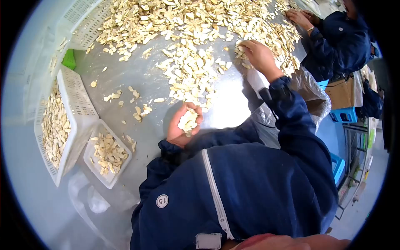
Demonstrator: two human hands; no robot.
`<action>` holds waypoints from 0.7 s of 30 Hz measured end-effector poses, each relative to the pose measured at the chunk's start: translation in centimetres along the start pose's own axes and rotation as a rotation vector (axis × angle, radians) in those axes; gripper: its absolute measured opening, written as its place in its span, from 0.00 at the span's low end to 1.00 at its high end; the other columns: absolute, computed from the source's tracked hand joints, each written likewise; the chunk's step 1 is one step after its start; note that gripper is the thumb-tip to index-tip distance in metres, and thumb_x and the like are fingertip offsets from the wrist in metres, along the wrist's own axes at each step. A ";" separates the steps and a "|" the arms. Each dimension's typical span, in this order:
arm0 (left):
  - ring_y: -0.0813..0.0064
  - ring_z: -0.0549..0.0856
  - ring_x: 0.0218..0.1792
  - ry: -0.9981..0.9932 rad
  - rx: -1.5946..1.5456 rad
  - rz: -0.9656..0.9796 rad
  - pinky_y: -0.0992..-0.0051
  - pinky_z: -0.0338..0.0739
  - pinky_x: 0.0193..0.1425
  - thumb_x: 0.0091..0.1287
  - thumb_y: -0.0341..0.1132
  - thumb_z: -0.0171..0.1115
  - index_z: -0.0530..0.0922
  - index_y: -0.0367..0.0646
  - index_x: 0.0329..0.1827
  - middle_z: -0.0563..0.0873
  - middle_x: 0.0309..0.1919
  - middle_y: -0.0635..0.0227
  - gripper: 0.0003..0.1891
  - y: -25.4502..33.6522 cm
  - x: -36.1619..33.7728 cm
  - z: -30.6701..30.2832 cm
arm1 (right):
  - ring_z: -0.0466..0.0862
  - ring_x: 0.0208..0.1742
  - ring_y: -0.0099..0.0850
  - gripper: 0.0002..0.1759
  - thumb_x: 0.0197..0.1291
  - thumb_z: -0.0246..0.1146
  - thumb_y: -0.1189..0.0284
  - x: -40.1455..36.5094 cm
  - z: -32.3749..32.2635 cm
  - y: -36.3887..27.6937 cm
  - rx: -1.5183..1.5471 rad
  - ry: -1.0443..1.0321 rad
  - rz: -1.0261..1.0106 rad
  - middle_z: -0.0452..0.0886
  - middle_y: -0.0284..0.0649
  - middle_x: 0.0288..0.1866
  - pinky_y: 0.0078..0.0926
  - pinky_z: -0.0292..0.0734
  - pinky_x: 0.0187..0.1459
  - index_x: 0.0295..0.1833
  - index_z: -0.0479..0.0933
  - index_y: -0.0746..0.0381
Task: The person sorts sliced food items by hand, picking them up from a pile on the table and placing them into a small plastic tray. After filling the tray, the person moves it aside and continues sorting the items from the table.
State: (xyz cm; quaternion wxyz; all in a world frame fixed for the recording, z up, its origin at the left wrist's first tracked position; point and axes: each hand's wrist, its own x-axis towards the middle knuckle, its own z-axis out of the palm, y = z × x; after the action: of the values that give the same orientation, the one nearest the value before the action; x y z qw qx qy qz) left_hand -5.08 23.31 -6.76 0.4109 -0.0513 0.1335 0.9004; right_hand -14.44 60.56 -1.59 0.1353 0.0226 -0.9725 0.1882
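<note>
A handful of pale dried slices (pixel 188 121) lies in my left hand (pixel 178 129), palm up with the fingers curled round it, close to my body. My right hand (pixel 262 59) reaches out over the right part of the heap, back of the hand upward. Its fingers are bent together at the slices; what is between the fingertips is hidden. A large heap of the same slices (pixel 187 27) covers the far side of the metal table (pixel 141 81). One tongue of slices (pixel 189 71) runs from it toward my left hand.
On the left stand a white perforated basket (pixel 79 93) of slices and a smaller white tray (pixel 93 162) with fewer slices. Loose slices (pixel 141 111) lie between. A clear plastic bag (pixel 312 93) hangs at the right edge. A co-worker's hands (pixel 300 18) touch the heap, upper right.
</note>
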 end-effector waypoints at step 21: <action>0.71 0.85 0.46 -0.090 0.042 0.044 0.79 0.80 0.29 0.85 0.48 0.53 0.80 0.42 0.60 0.85 0.49 0.64 0.19 -0.5 0.2 -0.7 | 0.90 0.39 0.31 0.16 0.71 0.68 0.72 3.3 2.7 -21.3 0.482 -0.549 -0.235 0.91 0.45 0.44 0.30 0.84 0.44 0.61 0.86 0.63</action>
State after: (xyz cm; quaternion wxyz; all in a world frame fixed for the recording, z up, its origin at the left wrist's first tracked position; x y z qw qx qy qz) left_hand -4.82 23.60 -7.59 0.3974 0.0010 0.1347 0.9077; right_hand -16.24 39.82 4.52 -0.1187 0.2149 -0.8912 0.3814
